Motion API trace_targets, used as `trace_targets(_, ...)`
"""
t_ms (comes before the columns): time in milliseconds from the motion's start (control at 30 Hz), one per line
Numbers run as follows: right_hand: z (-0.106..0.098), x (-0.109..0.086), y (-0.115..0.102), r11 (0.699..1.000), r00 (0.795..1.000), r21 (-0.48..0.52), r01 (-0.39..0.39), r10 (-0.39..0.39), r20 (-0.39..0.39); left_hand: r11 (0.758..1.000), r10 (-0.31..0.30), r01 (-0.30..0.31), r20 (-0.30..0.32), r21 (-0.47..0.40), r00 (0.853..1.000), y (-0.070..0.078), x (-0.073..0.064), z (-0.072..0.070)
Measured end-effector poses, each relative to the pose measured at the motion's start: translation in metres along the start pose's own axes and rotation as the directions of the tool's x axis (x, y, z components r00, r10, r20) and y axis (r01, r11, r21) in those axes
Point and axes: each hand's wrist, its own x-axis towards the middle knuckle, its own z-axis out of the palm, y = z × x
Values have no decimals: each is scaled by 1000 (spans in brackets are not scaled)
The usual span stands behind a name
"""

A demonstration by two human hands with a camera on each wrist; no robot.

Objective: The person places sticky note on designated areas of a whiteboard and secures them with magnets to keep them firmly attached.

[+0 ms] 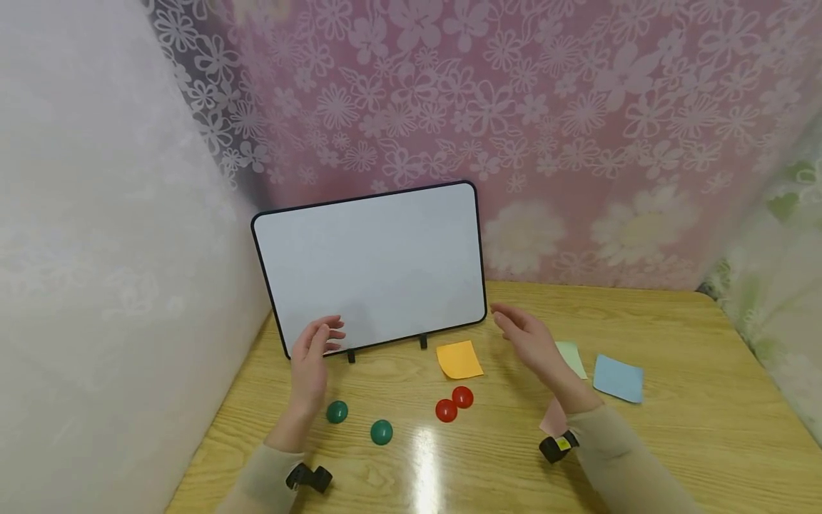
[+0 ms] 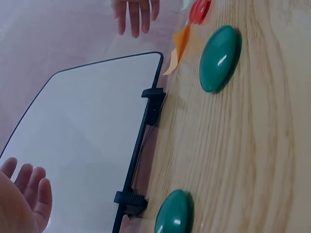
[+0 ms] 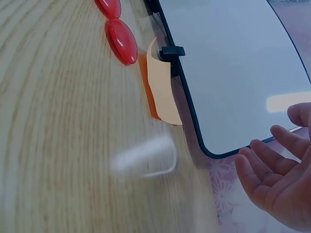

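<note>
A white board (image 1: 372, 264) with a black frame leans at the back of the table on small black feet (image 1: 351, 355). In front of its lower left corner my left hand (image 1: 312, 360) hovers, fingers loosely bent and holding nothing. My right hand (image 1: 526, 339) is off the board's lower right corner, fingers relaxed, also with nothing in them. An orange sticky note (image 1: 459, 360) with a curling edge lies before the board. Nearer are two red round magnets (image 1: 446, 410), side by side, and two green ones, one (image 1: 382, 432) to the right of the other (image 1: 337, 412).
Under and beside the right arm lie a pale green note (image 1: 571, 359), a blue note (image 1: 618, 378) and a pink note (image 1: 554, 418), partly hidden by the forearm. A pale wall (image 1: 128, 257) borders the wooden table (image 1: 693, 428) on the left; a flowered pink curtain (image 1: 546, 143) hangs behind.
</note>
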Motion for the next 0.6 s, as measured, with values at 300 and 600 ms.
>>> trace_targets(300,3,18,2,1000,998,-25,-7,5,-60,999,39,-46,-234,-26,971,1,4,-16)
trace_targets(600,5,47,6,999,987,-47,-7,-1,-159,985,142,-95,-361,145,922,-2,8,-33)
